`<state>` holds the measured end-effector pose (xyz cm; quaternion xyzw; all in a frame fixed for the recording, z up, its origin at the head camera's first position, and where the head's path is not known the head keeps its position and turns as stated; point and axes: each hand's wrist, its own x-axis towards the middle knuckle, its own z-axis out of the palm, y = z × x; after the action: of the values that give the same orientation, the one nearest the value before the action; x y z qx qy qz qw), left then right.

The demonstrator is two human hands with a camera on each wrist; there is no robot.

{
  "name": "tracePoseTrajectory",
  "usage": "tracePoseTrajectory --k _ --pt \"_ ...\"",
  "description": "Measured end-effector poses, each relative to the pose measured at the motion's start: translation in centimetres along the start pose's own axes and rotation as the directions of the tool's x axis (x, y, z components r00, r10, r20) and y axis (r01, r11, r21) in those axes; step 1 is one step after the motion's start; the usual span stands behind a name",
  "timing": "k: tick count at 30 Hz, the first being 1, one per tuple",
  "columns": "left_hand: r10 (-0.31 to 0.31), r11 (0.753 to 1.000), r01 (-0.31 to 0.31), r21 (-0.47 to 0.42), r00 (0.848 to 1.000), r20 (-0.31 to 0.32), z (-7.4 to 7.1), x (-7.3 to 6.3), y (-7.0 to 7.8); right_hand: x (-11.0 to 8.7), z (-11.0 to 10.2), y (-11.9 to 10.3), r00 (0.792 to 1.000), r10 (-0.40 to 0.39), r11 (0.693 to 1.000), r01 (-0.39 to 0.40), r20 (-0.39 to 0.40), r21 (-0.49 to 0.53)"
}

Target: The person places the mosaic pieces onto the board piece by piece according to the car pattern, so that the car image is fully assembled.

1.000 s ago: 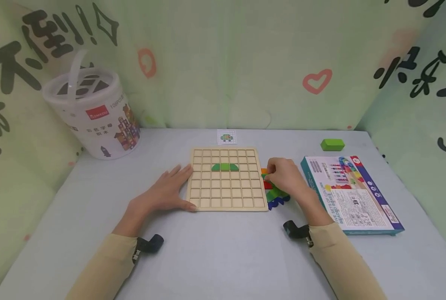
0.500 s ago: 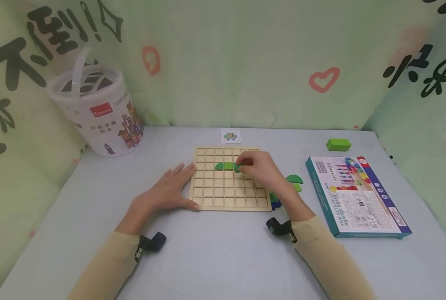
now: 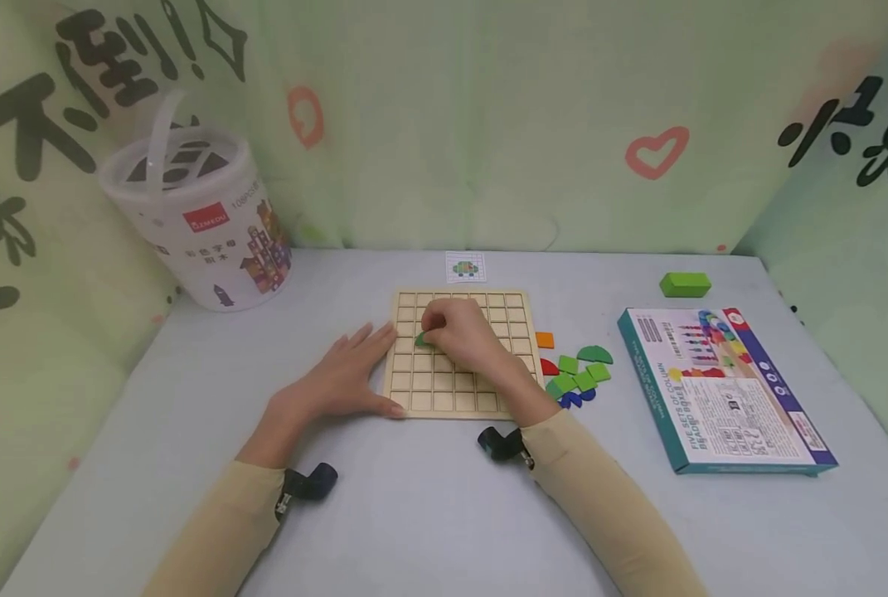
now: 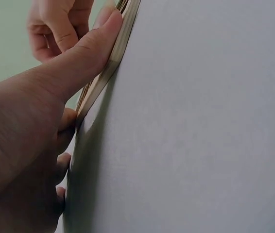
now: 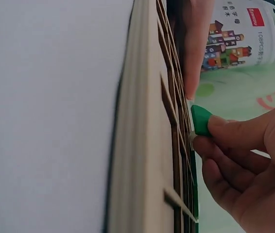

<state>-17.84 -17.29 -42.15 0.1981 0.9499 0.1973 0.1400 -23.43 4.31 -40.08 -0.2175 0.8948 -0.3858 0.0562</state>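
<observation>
My right hand (image 3: 462, 333) is over the upper left part of a wooden grid board (image 3: 417, 405), pinching a small dark green piece (image 5: 201, 120) between thumb and fingertips. In the head view only a bit of this green piece (image 3: 420, 339) shows at the fingertips, and the right hand hides the cells behind it. At the board's left side rests my left hand (image 3: 345, 373), fingers fairly straight along the edge. Its thumb (image 4: 91, 51) lies on the near left corner of the frame in the left wrist view.
Right of the board lie an orange square (image 3: 544, 340), a red piece (image 3: 550, 366), a green half circle (image 3: 595, 354), lighter green squares (image 3: 599, 371) and blue pieces (image 3: 589, 394). A pattern card (image 3: 465, 267), green block (image 3: 685, 285), flat box (image 3: 727, 398) and lidded bucket (image 3: 212, 240) stand around.
My right hand has moved left from the loose pieces across the board, now with a green piece at its fingertips. It uncovers the loose pieces. The left hand stays at the board's edge.
</observation>
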Motion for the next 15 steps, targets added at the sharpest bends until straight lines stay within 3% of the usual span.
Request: tracePoseTrajectory --k 7,11,15 --pt "0.006 1.000 -0.006 0.001 1.000 0.012 -0.2 0.1 0.3 -0.3 0.2 -0.5 0.999 0.002 0.986 0.005 0.041 -0.165" --pt "0.000 1.000 0.000 0.001 1.000 0.013 -0.3 0.0 0.2 -0.7 0.1 -0.5 0.996 -0.038 0.980 0.053 0.078 -0.192" --pt "-0.002 1.000 0.002 0.007 1.000 0.004 -0.1 -0.1 0.1 -1.6 -1.0 -0.3 0.993 -0.022 0.980 0.045 0.119 -0.195"
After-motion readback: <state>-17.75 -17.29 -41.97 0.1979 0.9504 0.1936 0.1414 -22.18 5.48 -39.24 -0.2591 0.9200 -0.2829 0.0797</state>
